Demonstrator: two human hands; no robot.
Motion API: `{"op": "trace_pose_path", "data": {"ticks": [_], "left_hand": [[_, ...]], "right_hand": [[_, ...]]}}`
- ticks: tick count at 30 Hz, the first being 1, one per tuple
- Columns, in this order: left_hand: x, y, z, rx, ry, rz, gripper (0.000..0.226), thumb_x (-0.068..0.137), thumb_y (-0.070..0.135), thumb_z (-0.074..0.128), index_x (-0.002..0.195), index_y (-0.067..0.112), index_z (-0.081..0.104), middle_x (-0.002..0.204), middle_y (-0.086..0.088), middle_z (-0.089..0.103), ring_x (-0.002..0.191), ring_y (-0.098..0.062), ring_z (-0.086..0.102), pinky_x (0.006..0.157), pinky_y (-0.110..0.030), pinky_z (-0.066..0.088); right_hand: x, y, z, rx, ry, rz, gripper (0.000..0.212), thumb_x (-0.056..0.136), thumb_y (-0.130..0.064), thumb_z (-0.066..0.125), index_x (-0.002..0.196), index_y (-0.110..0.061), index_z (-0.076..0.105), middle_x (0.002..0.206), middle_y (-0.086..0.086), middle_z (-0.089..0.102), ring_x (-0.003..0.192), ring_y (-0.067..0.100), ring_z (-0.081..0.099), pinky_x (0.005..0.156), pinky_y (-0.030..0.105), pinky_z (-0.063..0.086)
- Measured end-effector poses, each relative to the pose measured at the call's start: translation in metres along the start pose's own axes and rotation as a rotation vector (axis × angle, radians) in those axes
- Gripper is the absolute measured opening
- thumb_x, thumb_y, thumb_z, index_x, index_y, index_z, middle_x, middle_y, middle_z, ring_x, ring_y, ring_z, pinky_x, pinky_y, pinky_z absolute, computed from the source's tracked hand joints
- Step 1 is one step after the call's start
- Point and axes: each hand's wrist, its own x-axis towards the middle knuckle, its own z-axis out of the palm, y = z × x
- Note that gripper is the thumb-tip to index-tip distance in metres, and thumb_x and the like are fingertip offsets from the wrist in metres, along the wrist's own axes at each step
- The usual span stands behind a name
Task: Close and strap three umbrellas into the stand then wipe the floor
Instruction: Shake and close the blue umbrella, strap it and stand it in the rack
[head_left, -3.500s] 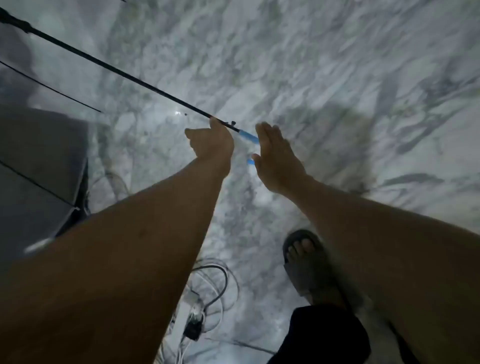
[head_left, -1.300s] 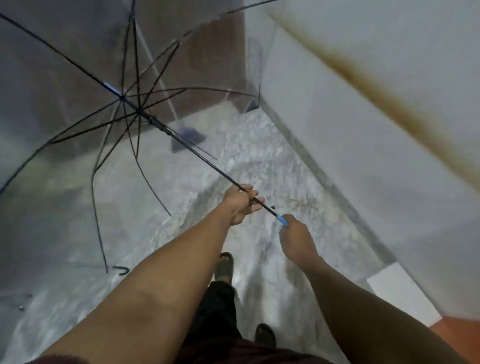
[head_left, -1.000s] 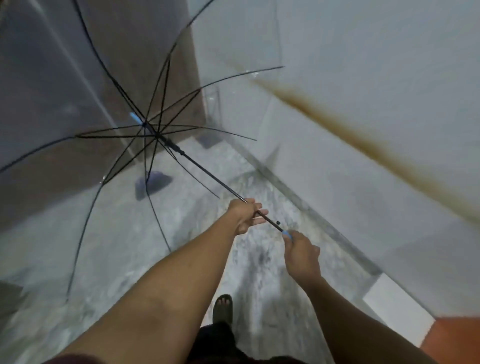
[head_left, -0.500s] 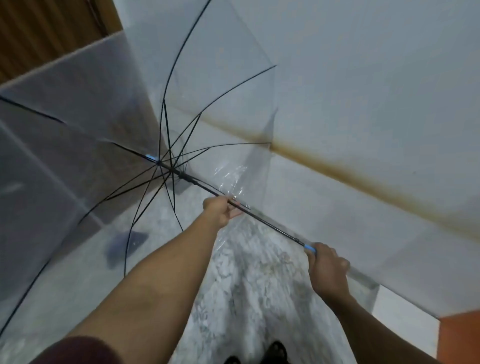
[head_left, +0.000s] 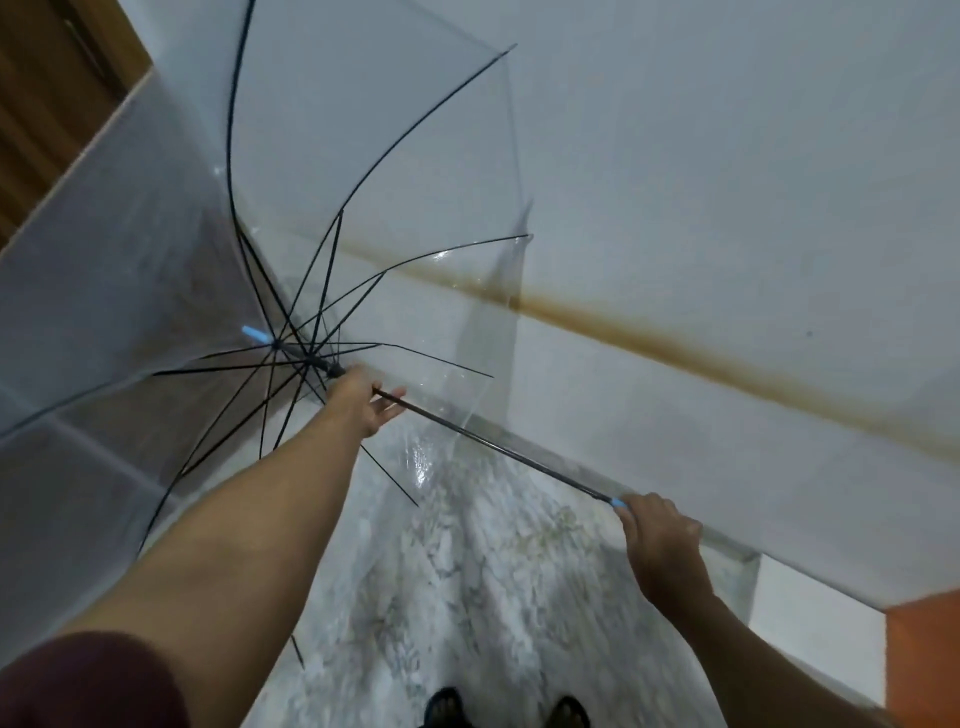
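Currently: first step, closing. Clear umbrella (head_left: 332, 291), spread open, held aloft over marble floor (head_left: 467, 597), beside wall (head_left: 727, 182). Left hand (head_left: 363, 402): fingers loosely round shaft (head_left: 493, 444) by runner (head_left: 332, 370). Right hand (head_left: 657, 538): clamped on blue handle (head_left: 617, 502). Next, likely: draw runner down shaft, then strap.

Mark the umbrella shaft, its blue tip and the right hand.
umbrella shaft (head_left: 493, 445): head view, mid-length of the black rod.
blue tip (head_left: 254, 333): head view, centre of the blue piece.
right hand (head_left: 661, 540): head view, back of the hand.
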Motion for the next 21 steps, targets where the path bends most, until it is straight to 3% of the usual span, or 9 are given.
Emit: {"op": "trace_pose_path", "data": {"ticks": [1, 4, 6, 9, 12, 16, 18, 21], "left_hand": [[0.011, 0.002, -0.003, -0.002, 0.017, -0.001, 0.019, 0.100, 0.022, 0.042, 0.113, 0.013, 0.054, 0.101, -0.007, 0.063, 0.074, -0.024, 0.070, 0.061, -0.048, 0.059], [0.029, 0.012, -0.012, 0.036, 0.072, -0.011, 0.027, 0.102, 0.033, 0.041, 0.100, 0.010, 0.057, 0.097, -0.011, 0.066, 0.066, -0.018, 0.067, 0.071, -0.045, 0.060], [0.039, 0.017, -0.018, 0.088, 0.080, -0.014, 0.031, 0.101, 0.037, 0.043, 0.102, 0.009, 0.056, 0.094, -0.012, 0.067, 0.058, -0.017, 0.067, 0.054, -0.037, 0.058], [0.056, 0.026, -0.025, 0.167, 0.055, -0.010, 0.032, 0.101, 0.038, 0.046, 0.107, 0.008, 0.055, 0.088, -0.013, 0.068, 0.042, -0.014, 0.065, 0.044, -0.032, 0.053], [0.076, 0.036, -0.029, 0.222, 0.034, 0.005, 0.027, 0.100, 0.032, 0.049, 0.106, 0.006, 0.055, 0.091, -0.014, 0.067, 0.054, -0.017, 0.067, 0.052, -0.034, 0.054], [0.101, 0.048, -0.027, 0.203, 0.038, 0.034, 0.020, 0.101, 0.024, 0.046, 0.090, 0.008, 0.054, 0.085, -0.012, 0.066, 0.061, -0.016, 0.064, 0.075, -0.035, 0.059], [0.108, 0.045, -0.020, 0.222, 0.008, 0.013, 0.020, 0.100, 0.020, 0.044, 0.088, 0.008, 0.054, 0.079, -0.011, 0.065, 0.057, -0.015, 0.064, 0.068, -0.033, 0.059], [0.109, 0.027, -0.004, 0.236, -0.018, -0.034, 0.017, 0.098, 0.020, 0.051, 0.104, 0.007, 0.059, 0.084, -0.013, 0.068, 0.047, -0.014, 0.063, 0.043, -0.025, 0.054]], "right_hand": [[0.002, 0.000, 0.001, -0.023, -0.025, -0.006, 0.010, 0.093, -0.022, 0.051, 0.090, -0.022, 0.060, 0.074, -0.003, 0.056, 0.066, 0.027, 0.059, 0.055, 0.037, 0.043], [0.011, -0.003, 0.003, 0.013, -0.163, 0.036, 0.016, 0.087, -0.006, 0.068, 0.090, -0.020, 0.064, 0.079, -0.001, 0.061, 0.067, 0.030, 0.062, 0.053, 0.041, 0.049], [0.012, -0.013, 0.006, 0.030, -0.214, 0.070, 0.006, 0.096, -0.017, 0.058, 0.094, -0.017, 0.064, 0.086, 0.000, 0.061, 0.070, 0.032, 0.063, 0.059, 0.040, 0.046], [0.015, -0.032, 0.014, 0.046, -0.237, 0.137, 0.020, 0.102, -0.027, 0.047, 0.099, -0.014, 0.062, 0.092, 0.003, 0.062, 0.074, 0.037, 0.061, 0.064, 0.039, 0.040], [0.021, -0.050, 0.022, 0.063, -0.243, 0.191, 0.017, 0.101, -0.022, 0.049, 0.094, -0.011, 0.060, 0.087, 0.004, 0.061, 0.072, 0.037, 0.059, 0.063, 0.038, 0.034], [0.034, -0.071, 0.039, -0.019, -0.223, 0.188, 0.015, 0.099, -0.014, 0.052, 0.086, -0.016, 0.058, 0.076, -0.008, 0.044, 0.064, 0.030, 0.055, 0.062, 0.034, 0.027], [0.045, -0.083, 0.045, -0.034, -0.163, 0.170, 0.018, 0.096, -0.012, 0.056, 0.080, -0.019, 0.056, 0.072, -0.008, 0.044, 0.058, 0.028, 0.053, 0.059, 0.033, 0.028], [0.073, -0.114, 0.050, -0.089, -0.034, 0.113, 0.022, 0.092, -0.016, 0.059, 0.073, -0.021, 0.051, 0.065, -0.004, 0.050, 0.048, 0.026, 0.051, 0.056, 0.031, 0.030]]}}
